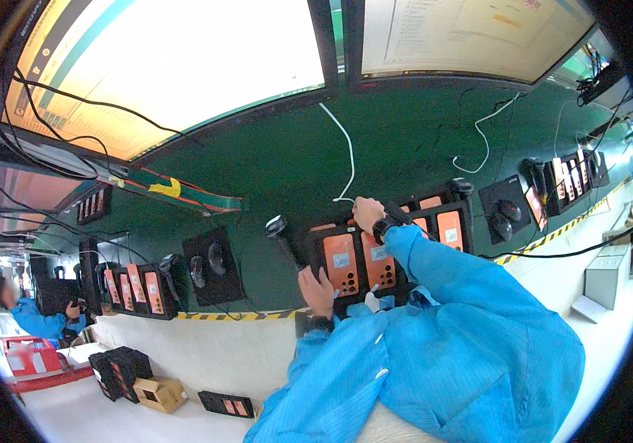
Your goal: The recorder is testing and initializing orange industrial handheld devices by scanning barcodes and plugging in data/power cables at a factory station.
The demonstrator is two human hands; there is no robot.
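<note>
Orange phones (341, 266) lie back-up in a black tray (468, 221) on the green bench (287, 162), right in front of the person in blue. From where I stand, the left hand (317, 293) is at the tray's near left corner, its fingers extended, slightly apart and clasping nothing that I can see. The right hand (368, 214) reaches across to the tray's far side, above the second phone from the left, its wrist bent and its fingers curled by the end of a white cable. I cannot tell whether they grasp it. Each wrist wears a dark band.

I count two phones showing well to the left of the right sleeve (442, 266); more show beyond it, partly covered. Two handheld scanners (278, 230) stand beside the tray, one on either side. Two white cables (351, 155) trail over the bench, below two large monitors (471, 37).

Pale labels (341, 260) are stuck on the phone backs, their print too small to read. The left monitor is mostly glare.
</note>
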